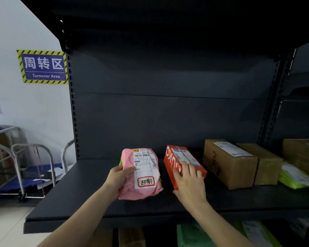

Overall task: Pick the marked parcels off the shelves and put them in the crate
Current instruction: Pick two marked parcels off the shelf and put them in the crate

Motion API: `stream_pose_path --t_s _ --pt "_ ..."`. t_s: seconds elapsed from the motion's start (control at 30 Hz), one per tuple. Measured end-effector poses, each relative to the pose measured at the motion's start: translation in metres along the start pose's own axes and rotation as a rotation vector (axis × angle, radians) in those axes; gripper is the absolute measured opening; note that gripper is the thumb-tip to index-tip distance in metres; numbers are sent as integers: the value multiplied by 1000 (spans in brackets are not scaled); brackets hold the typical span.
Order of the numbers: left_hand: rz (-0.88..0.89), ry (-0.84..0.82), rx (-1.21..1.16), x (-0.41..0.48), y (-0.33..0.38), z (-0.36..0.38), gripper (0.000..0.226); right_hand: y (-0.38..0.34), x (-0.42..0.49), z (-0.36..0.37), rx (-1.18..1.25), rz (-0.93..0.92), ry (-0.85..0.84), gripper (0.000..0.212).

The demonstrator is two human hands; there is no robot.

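Note:
A pink soft parcel (141, 182) with a white shipping label and a red-bordered handwritten sticker is tilted up off the dark shelf (82, 189). My left hand (117, 180) grips its left edge. Just right of it a red box parcel (175, 157) with a white label stands on the shelf. My right hand (190, 182) rests on the red box's near end, fingers spread over its top and thumb on its left side. A sliver of green packaging shows behind the pink parcel. No crate is in view.
Two brown cardboard boxes (228, 163) (268, 166) stand right of the red box, then a green mailer (296, 179) and another carton (303, 154). More parcels fill the shelf below (191, 236). Metal trolleys (34, 168) stand at the left under a "Turnover Area" sign (43, 66).

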State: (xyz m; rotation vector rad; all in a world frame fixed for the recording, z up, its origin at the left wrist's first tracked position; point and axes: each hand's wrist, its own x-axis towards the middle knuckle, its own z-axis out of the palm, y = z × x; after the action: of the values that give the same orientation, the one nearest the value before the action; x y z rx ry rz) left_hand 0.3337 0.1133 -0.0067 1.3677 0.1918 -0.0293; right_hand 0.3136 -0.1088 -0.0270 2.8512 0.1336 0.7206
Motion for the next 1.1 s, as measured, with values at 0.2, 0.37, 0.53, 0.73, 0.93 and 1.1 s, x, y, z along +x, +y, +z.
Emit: stream_pose_path --t_s 0.2,0.37,0.53,0.73,0.93,1.1 --pt "9 12 0 -2 -2 1 9 9 5 -3 247 -30 63 71" --pt "1 21 10 -1 -3 3 12 42 27 -12 545 330 149 59" --pt "-12 19 25 2 -4 17 11 61 32 1 1108 610 -286 51" --pt "0 33 35 3 -12 29 10 45 5 9 1280 558 -52 37" --pt "1 16 -31 5 -12 24 10 23 -23 6 1367 510 124 39" --pt "26 -24 -65 2 -9 20 13 15 -31 3 1505 463 146 38"
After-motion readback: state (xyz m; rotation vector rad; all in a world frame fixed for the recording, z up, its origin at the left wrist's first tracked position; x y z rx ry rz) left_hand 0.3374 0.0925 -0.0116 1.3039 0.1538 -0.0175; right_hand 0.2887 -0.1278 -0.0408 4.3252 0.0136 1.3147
